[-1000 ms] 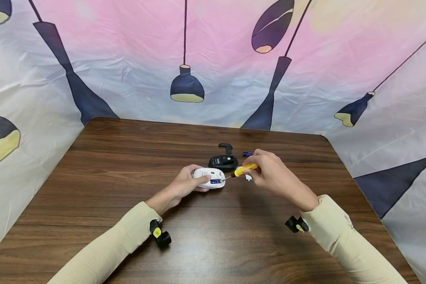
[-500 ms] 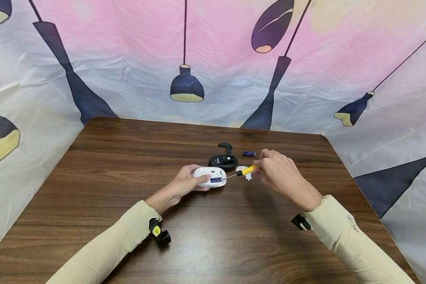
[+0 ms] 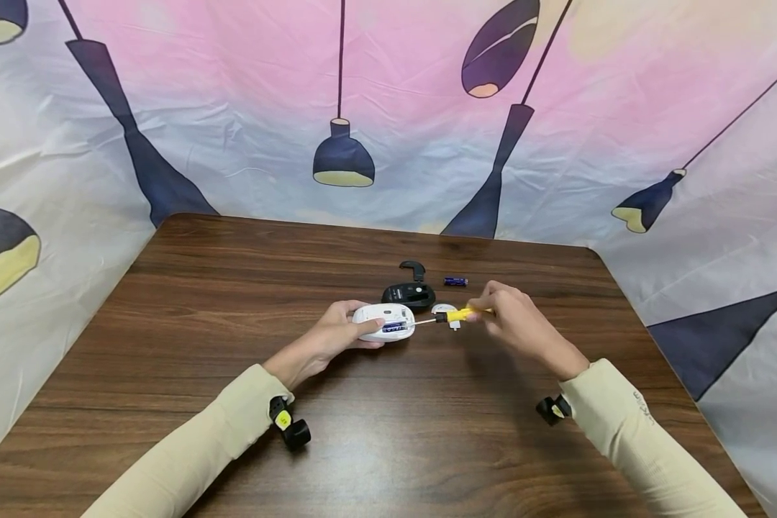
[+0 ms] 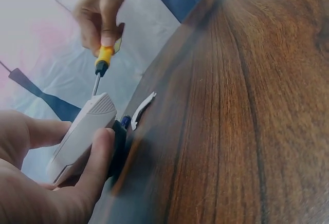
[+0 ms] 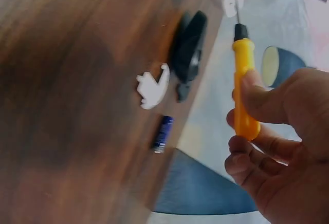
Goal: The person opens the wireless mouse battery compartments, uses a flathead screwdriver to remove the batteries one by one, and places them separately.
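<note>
My left hand (image 3: 333, 334) grips a white computer mouse (image 3: 370, 314), turned underside up, with the thumb lying across it. A blue battery (image 3: 395, 326) sits in the mouse's uncovered slot. In my right hand (image 3: 514, 316) I pinch a screwdriver (image 5: 243, 90) by its yellow handle. The thin metal shaft points left, and its tip is at the right end of the mouse, by the battery slot. From the left wrist view the tip meets the mouse's ribbed end (image 4: 104, 103); whether it touches the battery is hidden there.
Behind the white mouse lies a black mouse (image 3: 398, 293), underside up, with a black curved cover (image 3: 417, 269) beyond it. A loose blue battery (image 3: 455, 282) and a white cover (image 5: 153, 89) lie to the right on the brown wooden table (image 3: 233, 288). A printed cloth hangs behind.
My right hand has drawn back to the right and lowered, bringing the screwdriver closer to level. The loose battery and white cover show more fully. My left hand and the mouse stay nearly still.
</note>
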### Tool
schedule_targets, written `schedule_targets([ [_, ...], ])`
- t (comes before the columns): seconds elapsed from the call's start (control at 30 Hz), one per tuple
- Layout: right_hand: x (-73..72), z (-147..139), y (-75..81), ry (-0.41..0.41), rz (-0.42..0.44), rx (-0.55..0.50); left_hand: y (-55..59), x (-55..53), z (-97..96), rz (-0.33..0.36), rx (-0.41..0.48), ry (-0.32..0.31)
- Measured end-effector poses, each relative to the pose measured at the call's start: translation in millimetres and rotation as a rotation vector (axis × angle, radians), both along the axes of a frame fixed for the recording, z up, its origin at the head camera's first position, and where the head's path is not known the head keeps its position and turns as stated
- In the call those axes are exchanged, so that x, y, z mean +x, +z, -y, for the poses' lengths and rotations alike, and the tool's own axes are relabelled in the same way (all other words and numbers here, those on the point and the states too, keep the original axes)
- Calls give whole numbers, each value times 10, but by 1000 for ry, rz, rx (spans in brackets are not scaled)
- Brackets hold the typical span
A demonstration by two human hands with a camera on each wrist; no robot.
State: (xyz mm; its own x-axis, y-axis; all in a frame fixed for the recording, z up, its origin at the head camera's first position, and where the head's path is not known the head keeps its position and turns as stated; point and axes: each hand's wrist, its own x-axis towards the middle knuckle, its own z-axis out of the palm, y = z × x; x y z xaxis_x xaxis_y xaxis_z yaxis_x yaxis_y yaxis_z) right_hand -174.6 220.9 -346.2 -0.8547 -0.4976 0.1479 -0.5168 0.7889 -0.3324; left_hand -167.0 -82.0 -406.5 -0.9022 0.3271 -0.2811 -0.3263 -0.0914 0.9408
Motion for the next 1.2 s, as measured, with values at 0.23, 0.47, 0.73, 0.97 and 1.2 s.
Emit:
schedule_targets([
  [0.23, -29, -85, -193, -21, 84, -118, 14, 0, -6, 3, 8, -23],
  [0.47, -37, -129, -315, -19, 166, -208, 5, -18, -19, 0, 22, -28],
  [0.73, -37, -136, -386, -55, 218, -255, 14, -19, -24, -2, 35, -42],
  [0.97, -52, -124, -427, -75, 267, -315, 62, 4, -10, 11, 59, -65],
  [1.2, -47, -119, -440, -82, 305, -347, 75, 6, 15, 12, 86, -94],
])
